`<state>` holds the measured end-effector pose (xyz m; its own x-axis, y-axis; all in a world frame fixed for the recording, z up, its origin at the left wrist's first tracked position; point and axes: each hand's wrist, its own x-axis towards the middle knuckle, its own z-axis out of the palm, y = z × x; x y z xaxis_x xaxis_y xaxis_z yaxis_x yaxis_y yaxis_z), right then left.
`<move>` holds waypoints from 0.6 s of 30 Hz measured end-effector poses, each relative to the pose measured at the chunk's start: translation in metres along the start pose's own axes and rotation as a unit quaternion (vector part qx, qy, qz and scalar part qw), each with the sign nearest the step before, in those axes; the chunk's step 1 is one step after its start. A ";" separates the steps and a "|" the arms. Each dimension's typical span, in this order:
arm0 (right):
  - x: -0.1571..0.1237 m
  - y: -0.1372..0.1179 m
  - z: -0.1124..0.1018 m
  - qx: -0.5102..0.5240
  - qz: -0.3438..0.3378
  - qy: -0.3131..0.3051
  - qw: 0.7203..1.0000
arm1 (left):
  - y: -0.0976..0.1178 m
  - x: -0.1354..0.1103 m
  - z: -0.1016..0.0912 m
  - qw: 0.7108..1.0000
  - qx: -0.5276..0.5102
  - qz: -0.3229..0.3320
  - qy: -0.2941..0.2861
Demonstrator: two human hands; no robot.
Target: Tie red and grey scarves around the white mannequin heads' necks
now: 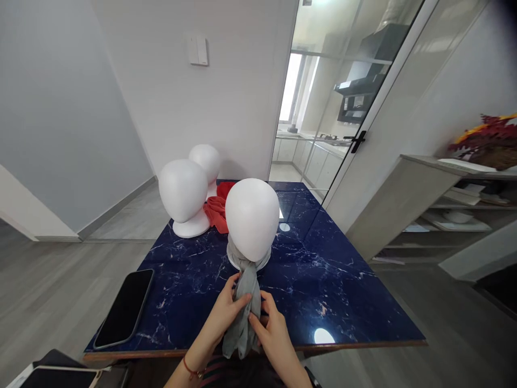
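Note:
A white foam mannequin head (252,215) stands upright on the blue marbled table. Round its neck goes a thin grey scarf (247,285), knotted at the front, with its ends hanging toward me over the table's near edge. From the left side, my left hand (231,304) pinches the hanging part between thumb and fingers. My right hand (271,323) grips the same part from the right, slightly lower. Some fingertips are hidden behind the cloth.
Two more white mannequin heads, one nearer (183,191) and one farther (205,161), stand at the back left beside red cloth (218,213). A black phone (125,307) lies at the table's (315,269) left front corner. Beyond are a glass door (323,108) and shelves (440,210).

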<state>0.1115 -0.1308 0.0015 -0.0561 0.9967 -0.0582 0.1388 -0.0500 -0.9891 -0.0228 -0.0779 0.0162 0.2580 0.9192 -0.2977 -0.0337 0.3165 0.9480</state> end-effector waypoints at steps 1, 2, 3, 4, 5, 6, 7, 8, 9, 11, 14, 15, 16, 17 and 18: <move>-0.002 -0.001 -0.005 -0.019 -0.003 -0.007 1.000 | -0.002 -0.005 -0.002 1.000 0.017 0.004 -0.019; -0.004 -0.001 -0.011 -0.040 -0.010 -0.013 0.999 | -0.004 -0.010 -0.005 0.998 0.035 0.007 -0.045; -0.005 -0.001 -0.018 -0.063 -0.018 -0.017 0.998 | -0.004 -0.018 -0.009 0.996 0.054 0.006 -0.075; -0.006 0.000 -0.026 -0.086 -0.023 -0.014 0.996 | -0.003 -0.026 -0.014 0.992 0.076 0.004 -0.101; -0.006 0.000 -0.034 -0.107 -0.023 -0.006 0.994 | -0.001 -0.035 -0.020 0.987 0.097 -0.007 -0.128; -0.006 0.001 -0.041 -0.123 -0.017 0.004 0.992 | 0.002 -0.044 -0.026 0.981 0.116 -0.036 -0.152; -0.006 0.000 -0.048 -0.130 -0.004 0.011 0.991 | 0.007 -0.052 -0.033 0.974 0.136 -0.072 -0.168; -0.005 -0.002 -0.054 -0.123 0.017 0.001 0.992 | 0.012 -0.060 -0.040 0.965 0.157 -0.104 -0.184; -0.005 -0.005 -0.059 -0.102 0.046 -0.032 0.993 | 0.018 -0.066 -0.046 0.956 0.174 -0.123 -0.200; -0.006 -0.013 -0.067 -0.038 0.110 -0.160 0.980 | 0.030 -0.073 -0.058 0.944 0.189 -0.134 -0.234; -0.003 -0.025 -0.080 -0.003 0.147 -0.342 0.928 | 0.042 -0.065 -0.069 0.942 0.188 -0.125 -0.249; 0.002 -0.026 -0.085 -0.021 0.138 -0.363 0.921 | 0.043 -0.056 -0.071 0.947 0.197 -0.112 -0.229; 0.010 -0.027 -0.089 -0.046 0.125 -0.362 0.923 | 0.044 -0.045 -0.073 0.952 0.215 -0.093 -0.196; 0.022 -0.026 -0.094 -0.072 0.111 -0.343 0.930 | 0.044 -0.030 -0.074 0.955 0.245 -0.064 -0.152; 0.038 -0.024 -0.099 -0.100 0.092 -0.308 0.942 | 0.043 -0.013 -0.074 0.953 0.283 -0.028 -0.107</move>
<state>0.2035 -0.0858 0.0361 -0.5677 0.7431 -0.3544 0.3823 -0.1432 -0.9129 -0.0994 -0.0591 0.0525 0.4366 0.8164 -0.3779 0.4959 0.1320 0.8583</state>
